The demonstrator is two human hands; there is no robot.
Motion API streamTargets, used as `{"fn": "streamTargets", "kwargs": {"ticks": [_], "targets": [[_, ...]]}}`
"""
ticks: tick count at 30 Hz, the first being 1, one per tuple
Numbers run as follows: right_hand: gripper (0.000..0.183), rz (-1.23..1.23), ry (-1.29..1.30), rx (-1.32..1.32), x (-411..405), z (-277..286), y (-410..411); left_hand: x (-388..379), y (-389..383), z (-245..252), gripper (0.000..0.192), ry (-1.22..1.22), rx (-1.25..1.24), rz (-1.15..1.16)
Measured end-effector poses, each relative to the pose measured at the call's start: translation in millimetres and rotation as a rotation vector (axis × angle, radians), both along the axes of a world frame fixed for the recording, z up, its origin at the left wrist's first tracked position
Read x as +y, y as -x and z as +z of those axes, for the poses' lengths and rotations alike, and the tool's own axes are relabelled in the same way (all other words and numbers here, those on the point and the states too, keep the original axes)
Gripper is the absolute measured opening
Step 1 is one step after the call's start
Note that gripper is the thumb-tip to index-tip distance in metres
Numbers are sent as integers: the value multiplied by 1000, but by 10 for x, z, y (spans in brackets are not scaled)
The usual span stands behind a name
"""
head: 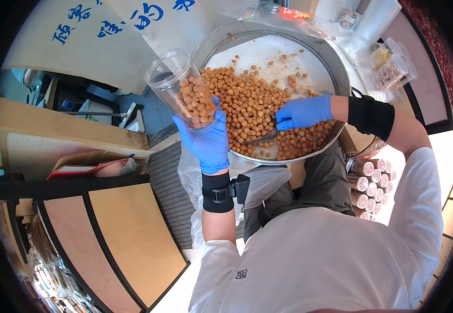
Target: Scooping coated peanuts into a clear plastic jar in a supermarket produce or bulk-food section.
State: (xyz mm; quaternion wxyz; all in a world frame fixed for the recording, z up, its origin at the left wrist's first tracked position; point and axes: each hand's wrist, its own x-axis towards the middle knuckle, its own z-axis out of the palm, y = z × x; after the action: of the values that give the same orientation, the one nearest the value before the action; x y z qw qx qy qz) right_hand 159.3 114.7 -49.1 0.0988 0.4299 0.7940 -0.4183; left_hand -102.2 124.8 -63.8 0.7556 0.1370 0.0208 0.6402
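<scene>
My left hand (207,143), in a blue glove, grips a clear plastic jar (164,84) near its base. The jar tilts, its lidless-looking rim toward the upper left, and round brown snack balls (196,102) fill its lower part. My right hand (304,112), gloved in blue too, holds a metal scoop (263,137) by its handle. The scoop's blade lies among the loose brown balls (246,99) in a large round metal pan (340,74). White paper (258,51) dusted with pale crumbs lines the pan's far side.
Small clear tubs of food (393,72) and a plastic bag (265,13) lie beyond the pan. Several filled jars (371,182) are stacked at my right. A wooden cabinet (132,242) stands to the left, below a shelf with a red folder (81,168).
</scene>
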Motion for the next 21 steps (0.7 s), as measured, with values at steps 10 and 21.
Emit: {"fn": "streamTargets", "kwargs": {"ticks": [10, 21], "targets": [[33, -65, -10, 120, -45, 139, -240, -8, -14, -16, 62, 31, 88, 52], [36, -290, -308, 76, -190, 1055, -1033, -149, -195, 92, 52, -71, 719, 179]]}}
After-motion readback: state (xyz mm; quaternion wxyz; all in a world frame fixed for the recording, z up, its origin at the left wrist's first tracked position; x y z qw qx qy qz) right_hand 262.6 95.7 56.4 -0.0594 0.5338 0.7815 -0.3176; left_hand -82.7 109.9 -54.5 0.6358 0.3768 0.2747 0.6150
